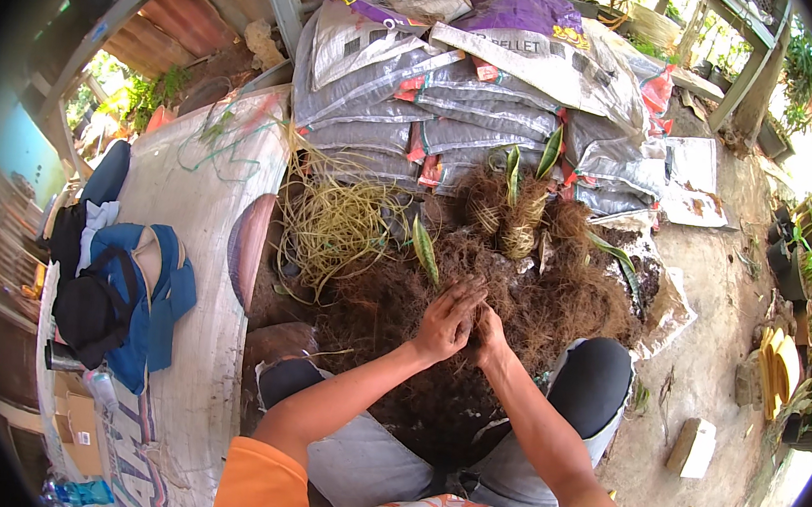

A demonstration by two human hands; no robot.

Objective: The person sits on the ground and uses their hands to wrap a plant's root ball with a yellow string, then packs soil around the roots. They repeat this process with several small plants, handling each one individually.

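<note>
My left hand (446, 323) and my right hand (489, 334) are cupped together in front of me, low over a heap of brown coconut fibre (574, 300). Their fingers curl round something dark that I cannot make out. Just beyond the left hand a variegated snake plant leaf (424, 250) sticks up; its base is hidden. Farther back stand fibre-wrapped root balls (521, 226) bound with pale strips, with snake plant leaves (549, 152) rising from them. Another leaf (618, 254) leans out at the right of the heap.
A tangle of yellowish plastic strips (337, 224) lies left of the fibre. Stacked grey sacks (493, 113) rise behind it. A long pale board (196, 313) at the left bears a blue bag (160, 282) and a black cap (86, 319). A whitish block (693, 448) sits at the right.
</note>
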